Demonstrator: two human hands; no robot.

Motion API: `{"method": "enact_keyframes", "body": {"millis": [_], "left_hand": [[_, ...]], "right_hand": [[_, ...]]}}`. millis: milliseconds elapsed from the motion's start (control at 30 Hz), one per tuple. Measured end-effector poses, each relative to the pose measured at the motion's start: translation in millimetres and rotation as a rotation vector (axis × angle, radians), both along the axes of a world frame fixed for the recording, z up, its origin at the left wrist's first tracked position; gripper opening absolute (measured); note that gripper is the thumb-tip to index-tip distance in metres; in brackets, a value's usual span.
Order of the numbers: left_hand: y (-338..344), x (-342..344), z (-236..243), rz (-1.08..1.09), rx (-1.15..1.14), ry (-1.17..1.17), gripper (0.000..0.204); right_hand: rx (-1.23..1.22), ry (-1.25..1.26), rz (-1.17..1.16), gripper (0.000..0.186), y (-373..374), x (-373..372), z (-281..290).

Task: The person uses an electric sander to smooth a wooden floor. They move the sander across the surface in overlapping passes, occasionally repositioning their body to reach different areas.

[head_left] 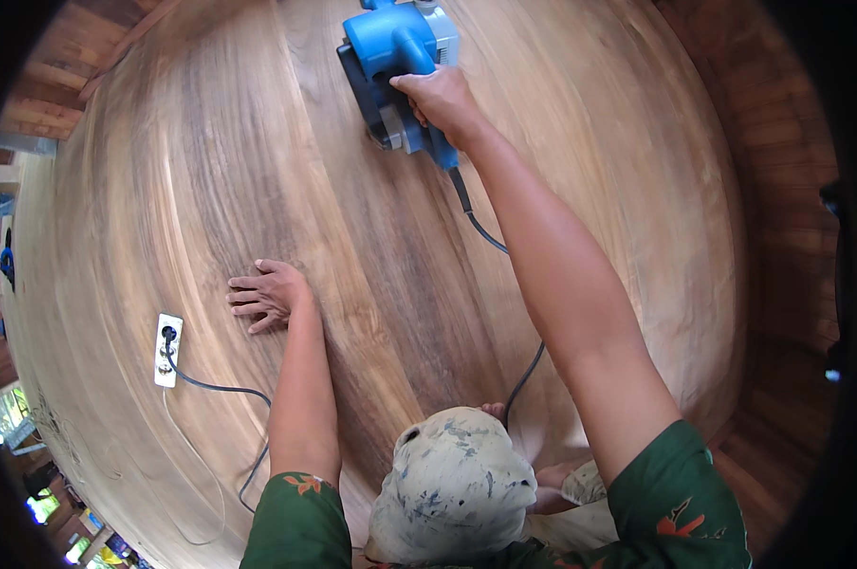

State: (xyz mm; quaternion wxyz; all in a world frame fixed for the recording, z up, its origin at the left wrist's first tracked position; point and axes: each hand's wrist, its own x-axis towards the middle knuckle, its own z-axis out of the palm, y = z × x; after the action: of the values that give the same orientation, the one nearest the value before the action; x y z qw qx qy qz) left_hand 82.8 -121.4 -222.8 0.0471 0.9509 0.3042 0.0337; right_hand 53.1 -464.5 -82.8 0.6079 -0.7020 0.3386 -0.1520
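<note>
Here, the right hand [443, 100] clasps one power tool [379, 47], the left hand [275, 294] splayed on one wooden surface [390, 256].

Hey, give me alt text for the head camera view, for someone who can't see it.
A person's right hand grips a blue power tool on a broad wooden surface, seen from above. The left hand lies spread on the same surface, near a white power strip with a dark cord plugged in.
</note>
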Motion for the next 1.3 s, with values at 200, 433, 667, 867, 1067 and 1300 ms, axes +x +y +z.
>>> {"method": "enact_keyframes", "body": {"millis": [200,433,667,867,1067,1300], "left_hand": [[-6,-6,-2,-0.005,-0.003,-0.052,0.077],[-2,-17,8,-0.033,-0.022,-0.059,0.076],[-4,-17,11,-0.017,0.015,-0.039,0.073],[-7,-5,7,-0.253,0.244,0.03,0.07],[-77,78,-1,0.057,-0.238,-0.17,0.075],[-95,96,-1,0.217,-0.042,-0.135,0.08]], "right_hand": [[-0.144,0.117,-0.057,0.05,28,-86,2],[-0.042,0.133,-0.071,0.042,107,-245,22],[0.025,0.2,-0.168,0.033,168,-359,59],[-0.034,0.185,-0.181,0.033,139,-327,60],[0.023,0.185,-0.095,0.037,66,-219,40],[0.025,0.053,-0.075,0.024,11,-92,18]]}}
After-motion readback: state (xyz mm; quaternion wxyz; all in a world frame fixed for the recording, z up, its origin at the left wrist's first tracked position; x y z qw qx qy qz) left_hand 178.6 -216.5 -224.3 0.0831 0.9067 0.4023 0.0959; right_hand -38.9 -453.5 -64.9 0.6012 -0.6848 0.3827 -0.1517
